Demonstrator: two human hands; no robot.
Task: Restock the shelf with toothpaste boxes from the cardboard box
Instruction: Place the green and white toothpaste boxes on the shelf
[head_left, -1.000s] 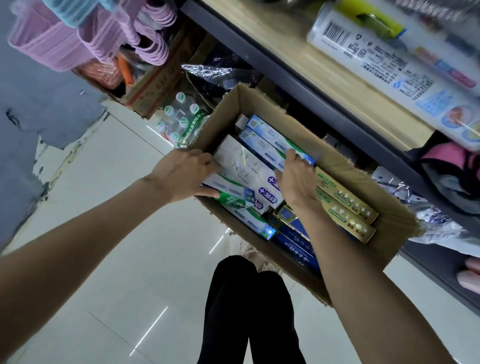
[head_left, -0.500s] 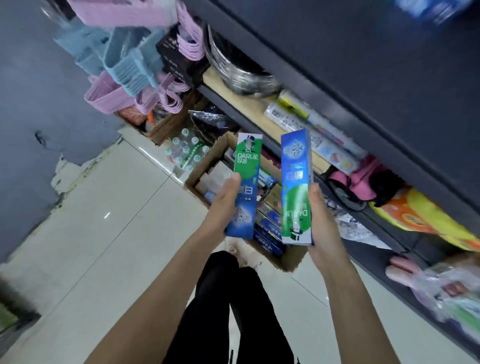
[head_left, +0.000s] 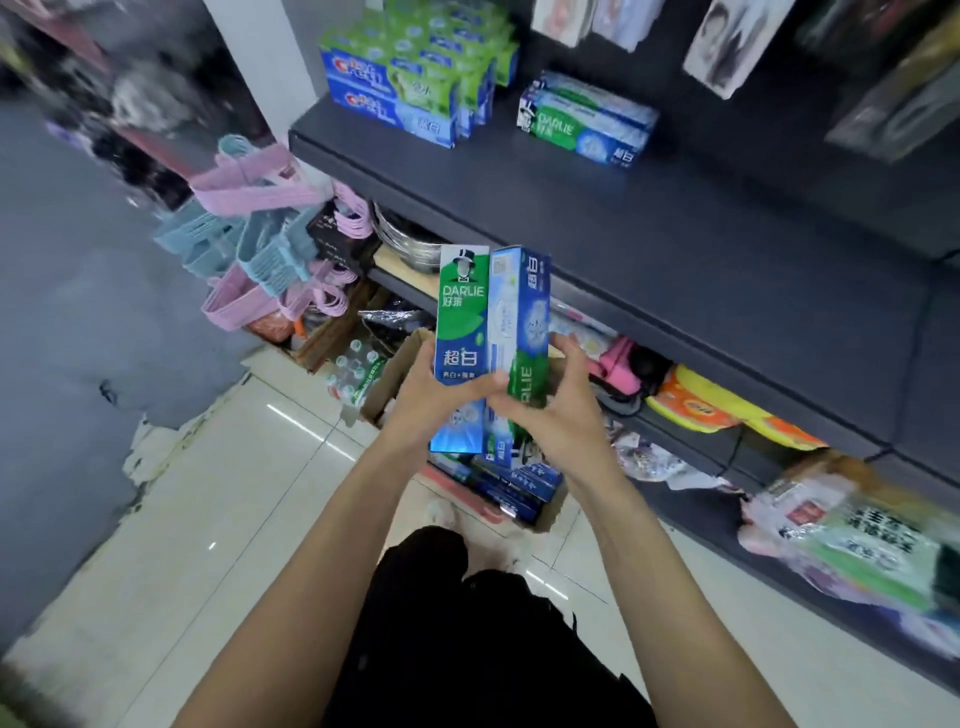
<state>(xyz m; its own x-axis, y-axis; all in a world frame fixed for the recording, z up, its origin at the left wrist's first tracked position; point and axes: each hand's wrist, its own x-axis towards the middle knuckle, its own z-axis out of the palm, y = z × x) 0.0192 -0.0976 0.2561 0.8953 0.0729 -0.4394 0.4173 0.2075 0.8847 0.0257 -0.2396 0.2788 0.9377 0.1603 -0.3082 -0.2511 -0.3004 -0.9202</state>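
Note:
My left hand (head_left: 431, 402) grips an upright green-and-blue Darlie toothpaste box (head_left: 462, 317). My right hand (head_left: 550, 415) grips a second Darlie box (head_left: 522, 312), upside down, pressed against the first. Both are held in front of the dark shelf (head_left: 649, 234). That shelf carries a stack of Darlie boxes (head_left: 587, 122) and a bigger block of blue-green toothpaste boxes (head_left: 410, 78). The cardboard box (head_left: 395, 374) sits on the floor below my hands, with blue toothpaste boxes (head_left: 519, 486) showing inside.
Pink and blue plastic baskets and hangers (head_left: 254, 260) hang at the left. Lower shelves hold bagged goods (head_left: 857, 540) and orange-yellow packs (head_left: 717, 408). A pack of bottles (head_left: 358, 371) lies by the cardboard box. My dark trouser legs (head_left: 467, 623) stand on the pale tiled floor.
Both hands lifted a toothpaste box each out of the cardboard box, then brought the two boxes together side by side. My view has risen to the toothpaste shelf.

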